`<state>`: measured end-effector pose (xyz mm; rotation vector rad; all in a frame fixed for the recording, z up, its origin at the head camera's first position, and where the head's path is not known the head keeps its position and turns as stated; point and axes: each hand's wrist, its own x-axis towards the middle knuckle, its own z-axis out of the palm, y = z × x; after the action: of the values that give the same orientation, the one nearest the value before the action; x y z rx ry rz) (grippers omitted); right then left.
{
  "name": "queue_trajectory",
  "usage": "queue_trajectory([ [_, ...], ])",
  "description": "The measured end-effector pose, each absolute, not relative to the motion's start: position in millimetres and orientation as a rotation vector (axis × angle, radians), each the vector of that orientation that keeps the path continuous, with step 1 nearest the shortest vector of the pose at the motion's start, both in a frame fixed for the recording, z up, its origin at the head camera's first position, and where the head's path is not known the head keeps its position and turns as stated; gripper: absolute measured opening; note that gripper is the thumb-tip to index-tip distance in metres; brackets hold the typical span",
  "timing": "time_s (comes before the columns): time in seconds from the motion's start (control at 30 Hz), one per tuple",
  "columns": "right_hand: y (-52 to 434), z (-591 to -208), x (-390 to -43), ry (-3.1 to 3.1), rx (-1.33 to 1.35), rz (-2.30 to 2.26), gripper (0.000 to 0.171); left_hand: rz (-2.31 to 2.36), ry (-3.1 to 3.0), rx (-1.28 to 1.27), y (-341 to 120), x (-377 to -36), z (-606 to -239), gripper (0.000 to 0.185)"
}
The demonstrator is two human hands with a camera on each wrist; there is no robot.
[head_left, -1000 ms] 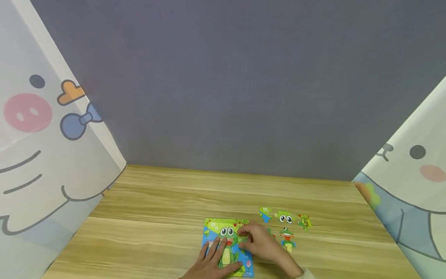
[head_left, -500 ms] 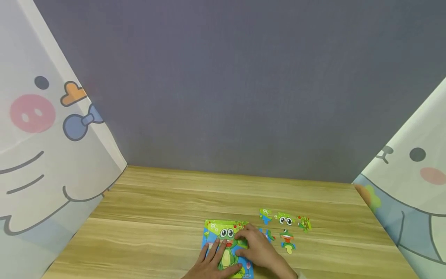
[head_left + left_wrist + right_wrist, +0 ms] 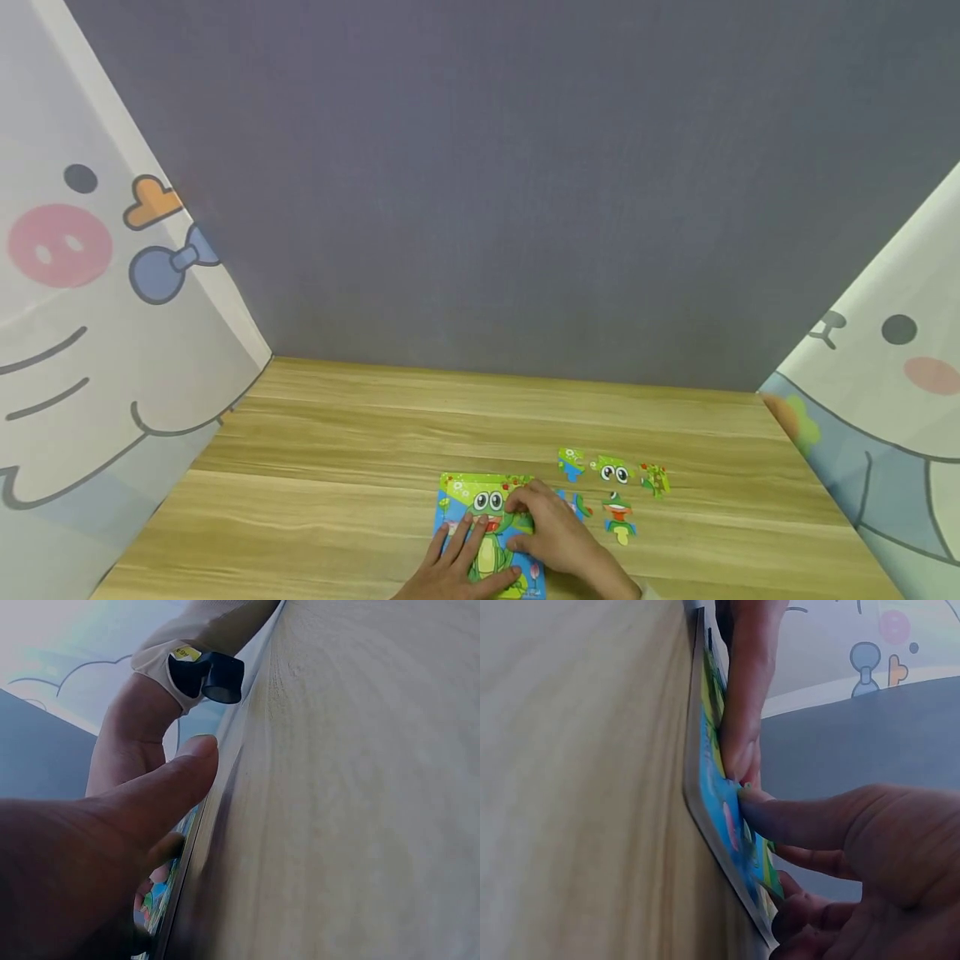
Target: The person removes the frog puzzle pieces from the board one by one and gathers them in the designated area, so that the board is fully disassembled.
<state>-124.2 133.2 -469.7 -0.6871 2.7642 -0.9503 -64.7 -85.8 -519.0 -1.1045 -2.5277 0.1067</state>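
A square frog jigsaw puzzle (image 3: 469, 483), green and blue with a raised border, lies flat near the front of the table. My left hand (image 3: 453, 567) rests on its lower left part with the fingers spread straight, covering some of the frog. At the right side of the puzzle, my right hand (image 3: 557, 532) bends over it. In the right wrist view, thumb and fingers pinch a green puzzle piece (image 3: 770, 881) that stands tilted up from the board. The fingers hide much of this piece. The left wrist view shows the left thumb (image 3: 172, 784) beside the board's edge.
Loose puzzle pieces lie to the right on the wooden table (image 3: 360, 433): the frog's eyes (image 3: 613, 472), its mouth (image 3: 617, 506), a yellow-bellied piece (image 3: 622, 531) and several others. A grey panel (image 3: 487, 208) stands behind, with cartoon-printed sheets (image 3: 97, 333) at both sides.
My right hand has shifted slightly left over the puzzle, uncovering more of a loose blue and green piece beside it. The left hand stays in place.
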Motion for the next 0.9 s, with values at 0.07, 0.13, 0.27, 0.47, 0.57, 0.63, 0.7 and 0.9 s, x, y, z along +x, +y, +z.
queue_trajectory([
  [0.07,134.7,-468.4,-123.9,2.757,-0.701,-0.954,0.03,0.103,-2.531,-1.108,-85.5,-64.9,-518.5,0.062],
  [0.13,136.5,-466.8,-123.7,2.747,-0.719,-0.954,0.03,0.102,-2.53,-1.109,-85.5,-65.1,-518.5,0.062],
  [0.27,140.5,-463.9,-124.2,2.708,-0.765,-0.97,0.029,0.095,-2.524,-1.11,-85.2,-65.8,-519.0,0.061],
  [0.47,148.0,-463.5,-128.3,2.595,-0.859,-1.075,0.022,0.055,-2.547,-1.111,-85.3,-65.9,-519.2,0.059],
  [0.57,151.6,-462.9,-131.2,2.541,-0.896,-1.124,0.021,0.043,-2.56,-1.112,-85.6,-65.5,-518.7,0.059],
  [0.63,153.0,-461.9,-132.9,2.51,-0.912,-1.157,0.021,0.052,-2.562,-1.112,-85.9,-65.3,-518.7,0.059],
  [0.7,154.8,-462.0,-134.3,2.486,-0.928,-1.189,0.021,0.061,-2.562,-1.115,-86.3,-64.9,-518.6,0.059],
  [0.9,159.3,-467.6,-138.2,2.458,-0.912,-1.261,0.02,0.076,-2.558,-1.116,-86.6,-64.9,-517.6,0.059],
])
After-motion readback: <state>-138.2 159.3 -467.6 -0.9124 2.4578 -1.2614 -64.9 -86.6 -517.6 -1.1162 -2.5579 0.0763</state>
